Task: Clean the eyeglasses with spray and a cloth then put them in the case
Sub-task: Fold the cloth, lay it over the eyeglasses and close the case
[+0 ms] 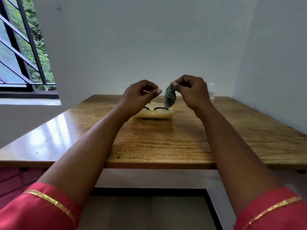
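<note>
R hand (191, 90) pinches cloth (169, 97) above case (155, 114)

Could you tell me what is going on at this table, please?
A person is handling a green cloth: the right hand pinches it in the air, the left hand hovers beside it with curled fingers, holding nothing. The black-framed eyeglasses already lie in the open pale case. A small clear bottle stands behind.

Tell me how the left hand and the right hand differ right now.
The right hand pinches a green cloth that hangs from its fingertips; the left hand is curled and holds nothing visible. The right hand sits slightly higher than the left hand. Both hover above the open case with the eyeglasses.
</note>
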